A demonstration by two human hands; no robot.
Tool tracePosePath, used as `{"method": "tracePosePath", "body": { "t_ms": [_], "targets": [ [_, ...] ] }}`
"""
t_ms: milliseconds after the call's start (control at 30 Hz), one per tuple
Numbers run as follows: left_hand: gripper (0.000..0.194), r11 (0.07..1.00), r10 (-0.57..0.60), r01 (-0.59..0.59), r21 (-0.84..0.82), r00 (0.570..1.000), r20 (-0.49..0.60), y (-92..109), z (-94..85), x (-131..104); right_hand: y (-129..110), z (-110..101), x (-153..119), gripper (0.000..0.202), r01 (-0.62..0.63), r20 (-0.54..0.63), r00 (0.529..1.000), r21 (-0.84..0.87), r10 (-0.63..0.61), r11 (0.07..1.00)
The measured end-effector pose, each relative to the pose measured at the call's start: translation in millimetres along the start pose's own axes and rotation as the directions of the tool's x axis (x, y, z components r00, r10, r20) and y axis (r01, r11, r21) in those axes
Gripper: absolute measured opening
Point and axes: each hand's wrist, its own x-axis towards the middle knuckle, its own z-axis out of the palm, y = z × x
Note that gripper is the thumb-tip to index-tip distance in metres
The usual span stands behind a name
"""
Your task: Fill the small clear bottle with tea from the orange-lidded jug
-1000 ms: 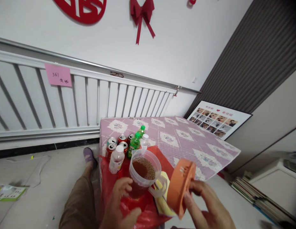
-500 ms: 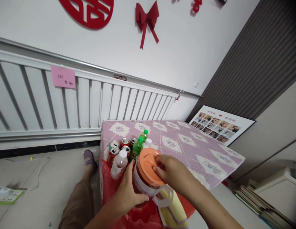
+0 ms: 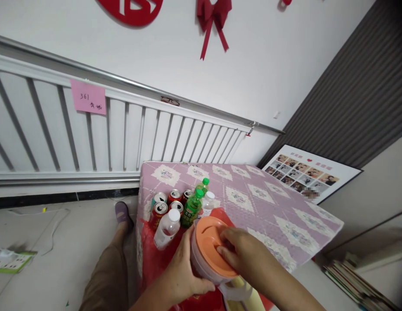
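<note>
My left hand (image 3: 184, 268) is wrapped round the side of a translucent plastic pitcher (image 3: 198, 261), thumb toward me. The pitcher's handle (image 3: 237, 293) points to the lower right. An orange lid (image 3: 207, 242) sits in the pitcher's mouth, and my right hand (image 3: 244, 250) grips its raised middle with fingers and thumb. Just left of the pitcher stands a clear bottle with a white cap (image 3: 167, 229). Green drink bottles (image 3: 192, 209) and several opened cans (image 3: 160, 211) cluster behind it. Whether the lid is fully seated I cannot tell.
Red plastic sheeting (image 3: 148, 270) covers the near part of the table, which has a purple patterned cloth (image 3: 240, 196). Something yellow (image 3: 254, 302) lies under the handle. A white radiator (image 3: 149, 134) runs along the wall; a framed photo board (image 3: 304, 168) leans at right.
The orange lid, earlier tilted above the pitcher's rim, has come down into its mouth under my right hand. My left hand keeps its hold. The whole view has shifted slightly.
</note>
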Motion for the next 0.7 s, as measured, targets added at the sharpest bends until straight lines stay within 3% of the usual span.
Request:
{"method": "tracePosePath", "body": {
  "t_ms": [200,467,700],
  "targets": [
    [0.131,1.000,0.021,-0.021,0.002,1.000,0.013,0.2,0.5,2.5,11.0,13.0,-0.8,0.007,0.096,-0.015,0.995,0.034,-0.095,0.995],
    [0.127,0.998,0.063,-0.063,-0.033,0.998,0.024,1.9,0.5,3.9,13.6,22.4,-1.0,0.008,0.062,-0.024,0.998,-0.059,-0.063,0.996],
    [0.126,0.999,0.028,-0.028,-0.039,1.000,0.008,0.5,0.9,1.7,11.7,24.7,-5.3,0.014,0.058,-0.120,0.992,0.071,-0.049,0.996]
  ]
}}
